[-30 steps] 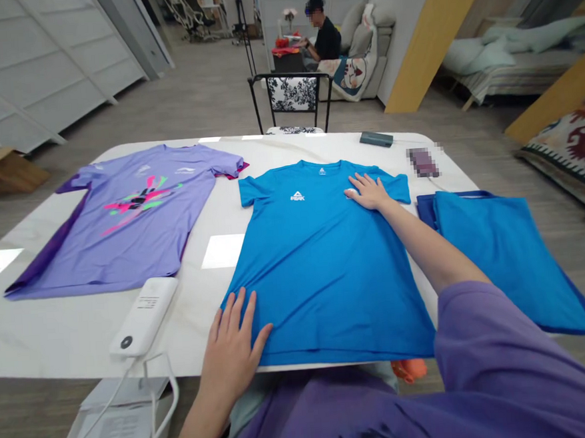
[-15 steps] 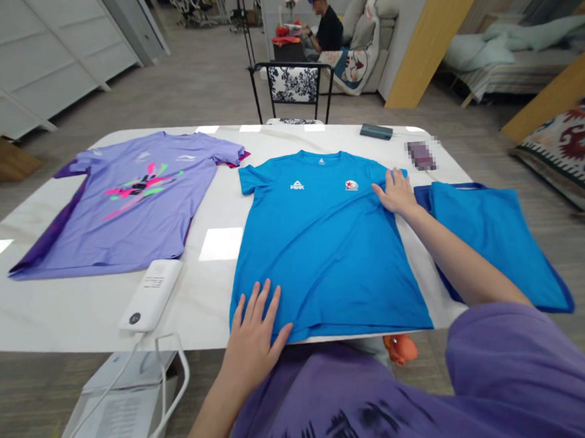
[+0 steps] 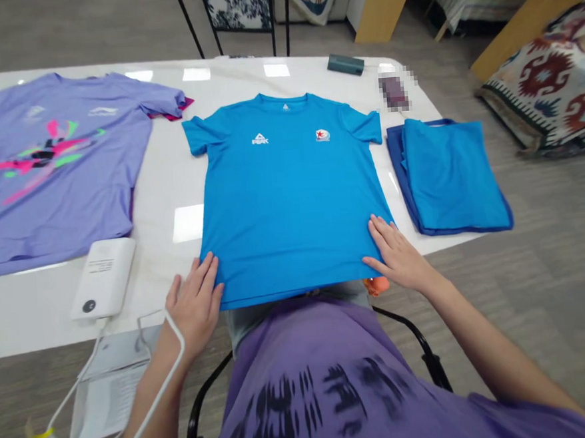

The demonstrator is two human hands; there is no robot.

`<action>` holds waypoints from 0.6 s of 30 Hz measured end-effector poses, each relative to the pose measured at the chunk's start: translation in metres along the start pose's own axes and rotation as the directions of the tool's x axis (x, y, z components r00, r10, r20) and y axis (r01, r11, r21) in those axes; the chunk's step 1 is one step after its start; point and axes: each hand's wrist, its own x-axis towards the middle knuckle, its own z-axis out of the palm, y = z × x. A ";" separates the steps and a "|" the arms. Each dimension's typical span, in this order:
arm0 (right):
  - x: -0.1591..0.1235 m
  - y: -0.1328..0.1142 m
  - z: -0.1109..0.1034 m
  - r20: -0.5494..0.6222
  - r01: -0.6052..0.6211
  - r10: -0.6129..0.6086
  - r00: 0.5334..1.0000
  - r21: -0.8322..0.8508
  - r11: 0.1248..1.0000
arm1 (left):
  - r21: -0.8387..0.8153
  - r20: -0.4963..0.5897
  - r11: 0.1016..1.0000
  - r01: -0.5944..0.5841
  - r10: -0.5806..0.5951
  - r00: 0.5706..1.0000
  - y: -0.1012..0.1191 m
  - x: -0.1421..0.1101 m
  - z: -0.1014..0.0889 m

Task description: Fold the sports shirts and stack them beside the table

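Right hand (image 3: 398, 254) moved hemward; blue shirt (image 3: 291, 199) spans to left hand (image 3: 196, 307).

Left hand (image 3: 197, 304) and right hand (image 3: 398, 254) flat, palm-down, well apart.

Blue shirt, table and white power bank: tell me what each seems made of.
Blue shirt: smooth fabric, probably synthetic knit, with a low sheen and soft, shallow creases.
Table: hard, glossy white top, perhaps stone or glass; it mirrors lights brightly.
White power bank: likely plastic, smooth, with rounded corners and even colour.
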 end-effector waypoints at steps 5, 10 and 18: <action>-0.004 -0.005 -0.015 0.019 0.009 -0.010 1.000 0.071 0.997 | -0.101 0.020 0.994 -0.035 0.037 0.999 -0.029 -0.014 -0.005; 0.025 -0.011 -0.033 -0.037 0.004 0.000 0.999 0.097 0.995 | -0.197 -0.074 0.980 -0.018 0.004 0.997 -0.009 0.007 -0.006; 0.054 0.007 -0.020 0.035 -0.094 0.094 0.995 -0.012 0.996 | -0.051 -0.029 0.999 0.017 -0.018 0.999 0.028 0.008 0.004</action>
